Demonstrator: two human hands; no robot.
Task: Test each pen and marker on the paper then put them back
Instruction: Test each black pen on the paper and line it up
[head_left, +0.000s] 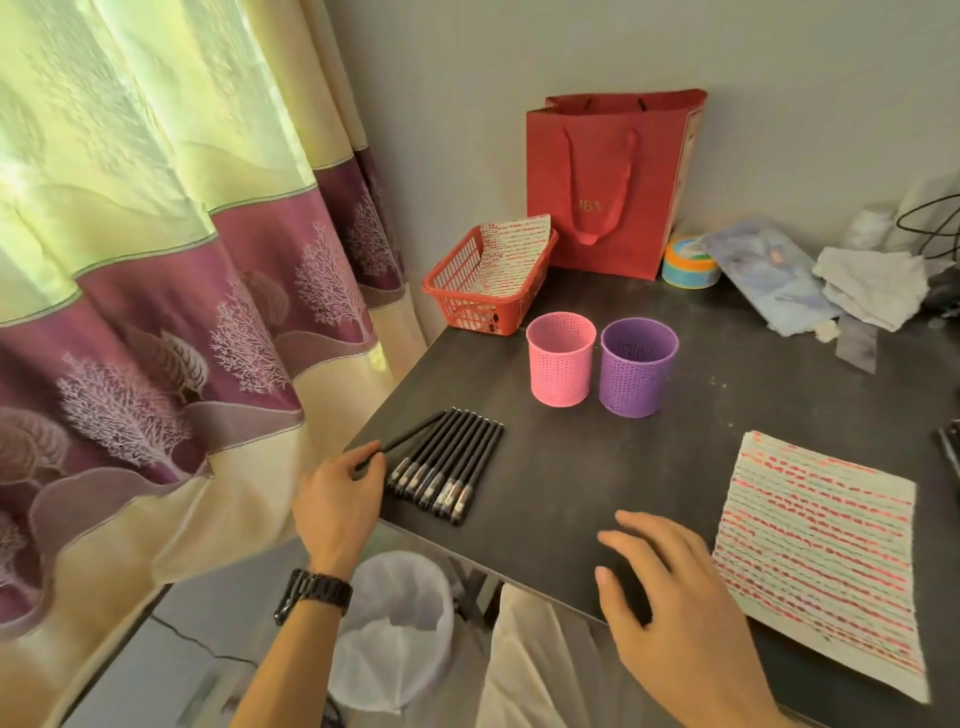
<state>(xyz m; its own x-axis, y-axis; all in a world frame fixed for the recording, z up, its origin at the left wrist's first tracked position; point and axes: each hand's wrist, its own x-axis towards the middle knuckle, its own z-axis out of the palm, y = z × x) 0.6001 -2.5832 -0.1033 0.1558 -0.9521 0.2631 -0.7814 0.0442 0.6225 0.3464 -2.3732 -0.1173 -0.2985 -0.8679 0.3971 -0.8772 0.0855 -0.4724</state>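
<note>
- Your left grip (337, 493) pinches one black pen (410, 439) by its near end, angled off the row of pens (452, 467) at the counter's (597, 457) left edge, probably to test it.
- Your right grip (670, 587) is spread and empty near the scribbled paper (821, 551), likely to steady it.

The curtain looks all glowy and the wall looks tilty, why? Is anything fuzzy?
Head view: daylight shines through the curtain, so it glows yellow-green; the wide lens leans the wall and stretches things near the edges; the right hand, close to the camera, looks soft, as does the clutter at far right, while the pens look fairly sharp.
</note>
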